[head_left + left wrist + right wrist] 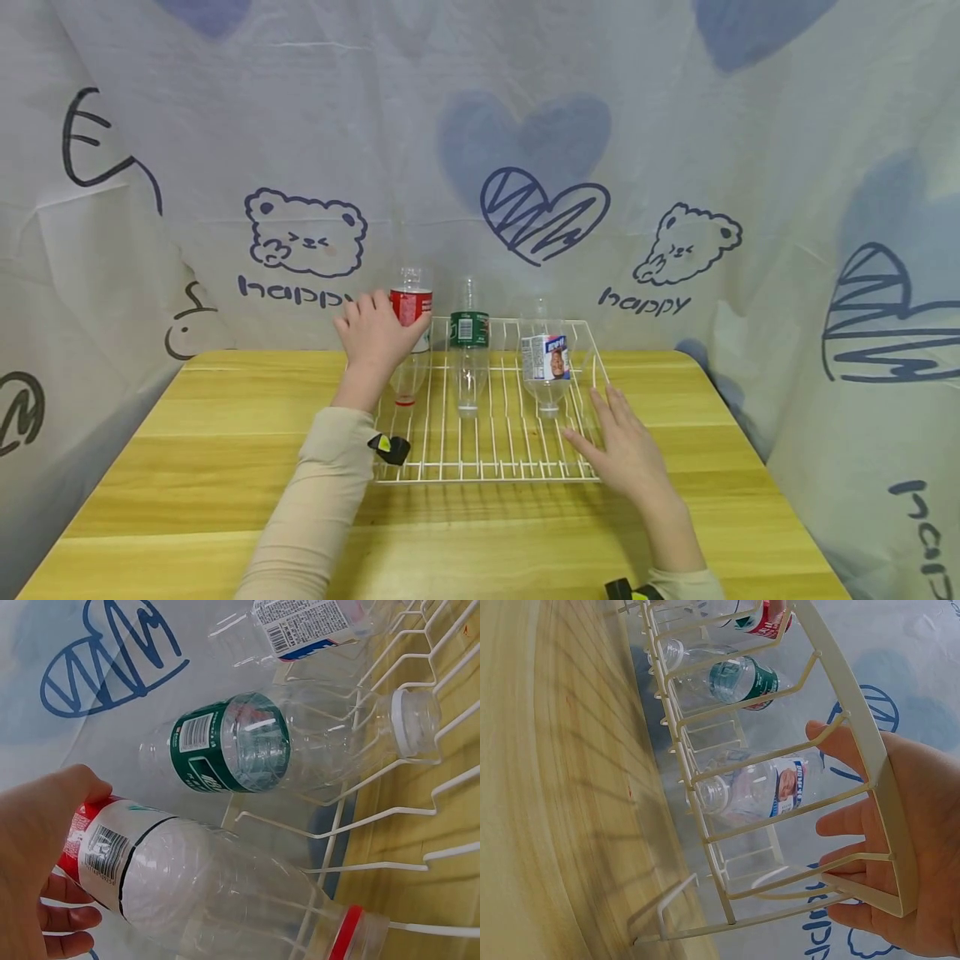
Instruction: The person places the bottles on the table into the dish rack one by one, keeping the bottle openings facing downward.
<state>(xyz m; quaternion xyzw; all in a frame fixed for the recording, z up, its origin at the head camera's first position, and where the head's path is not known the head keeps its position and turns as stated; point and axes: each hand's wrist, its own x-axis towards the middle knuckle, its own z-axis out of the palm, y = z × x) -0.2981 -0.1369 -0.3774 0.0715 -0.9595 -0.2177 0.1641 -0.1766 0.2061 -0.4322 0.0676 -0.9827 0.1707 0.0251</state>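
My left hand (372,337) grips a clear plastic bottle (412,307) with a red and white label, its red-ringed neck pointing down into a white wire rack (480,480). In the left wrist view the thumb and fingers (71,915) lie around the labelled part of that bottle. Beside it a green-labelled bottle (469,330) stands neck down in the rack. Farther right a third bottle (546,358), with a white and blue label, is also upside down. At the rack's right side is my right hand (630,450), fingers spread, against the rim (866,742) in the right wrist view.
The rack stands on a yellow wood-grain table (487,542). Behind it hangs a pale curtain (420,125) printed with hearts and bears. The rack's wire side (596,362) rises beside the third bottle.
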